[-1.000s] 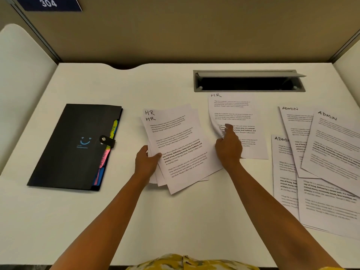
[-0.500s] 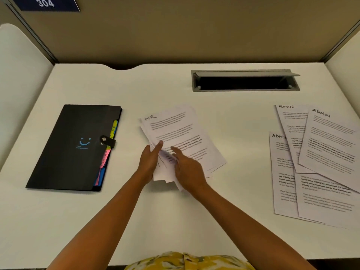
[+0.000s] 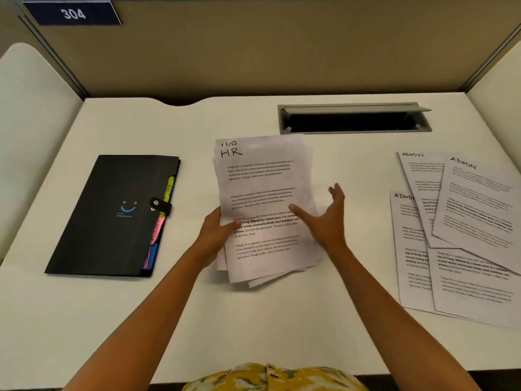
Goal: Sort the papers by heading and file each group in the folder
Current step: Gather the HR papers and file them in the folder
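This is an office cubicle. A white table is closed in by tan fabric partition walls with grey metal corner posts, and a dark blue number plate reading 304 hangs at eleven o'clock. A grey cable hatch with a raised lid is set into the tabletop at one o'clock. Typed sheets headed HR and ADMIN and a black tabbed folder lie on the table.

HR stack between closed black folder and fanned ADMIN sheets.
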The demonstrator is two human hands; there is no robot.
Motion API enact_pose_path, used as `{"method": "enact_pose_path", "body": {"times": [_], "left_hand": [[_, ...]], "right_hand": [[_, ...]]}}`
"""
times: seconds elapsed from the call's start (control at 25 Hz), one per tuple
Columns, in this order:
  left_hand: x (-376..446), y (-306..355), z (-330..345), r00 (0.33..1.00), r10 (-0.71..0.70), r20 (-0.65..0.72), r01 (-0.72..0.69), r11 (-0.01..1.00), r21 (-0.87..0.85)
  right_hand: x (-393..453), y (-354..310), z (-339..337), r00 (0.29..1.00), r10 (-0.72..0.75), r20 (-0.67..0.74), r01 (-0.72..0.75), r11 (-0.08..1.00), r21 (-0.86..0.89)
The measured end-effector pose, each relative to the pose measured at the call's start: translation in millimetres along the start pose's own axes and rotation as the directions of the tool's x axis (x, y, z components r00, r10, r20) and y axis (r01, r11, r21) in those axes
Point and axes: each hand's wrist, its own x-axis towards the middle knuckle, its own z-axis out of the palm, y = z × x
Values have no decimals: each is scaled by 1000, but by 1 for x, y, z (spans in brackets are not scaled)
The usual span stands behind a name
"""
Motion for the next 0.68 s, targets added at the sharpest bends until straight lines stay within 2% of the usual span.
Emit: {"method": "enact_pose_path", "body": {"times": [0.08,0.12,0.2,0.24,0.36,0.48,0.6,0.68], "left_hand": [[-7,6,-3,996,-16,90,23,997,-77],[-9,9,-4,991,-22,128,35,995,-98],[-12,16,-3,988,-19,151,30,997,-76],[-12,21,0,991,-8,135,15,999,-52],[-14,35,12,999,32,14,-31,997,-64],[-15,56,24,975,176,-138,-185,981,-59],[-17,79,31,896,424,-136,-433,900,-45],[-22,92,28,852,513,-103,-520,852,-61]], "right_hand": [[16,3,-17,976,110,189,-148,969,197],[18,3,-22,946,102,309,-187,948,258],[14,-3,-22,890,53,452,-197,940,278],[9,-7,-19,889,40,456,-183,945,273],[0,-27,-6,942,-15,335,-106,934,341],[-3,-57,0,971,-181,158,96,894,437],[-4,-89,-6,937,-347,49,280,824,493],[-3,-102,-12,911,-408,65,323,801,504]]}}
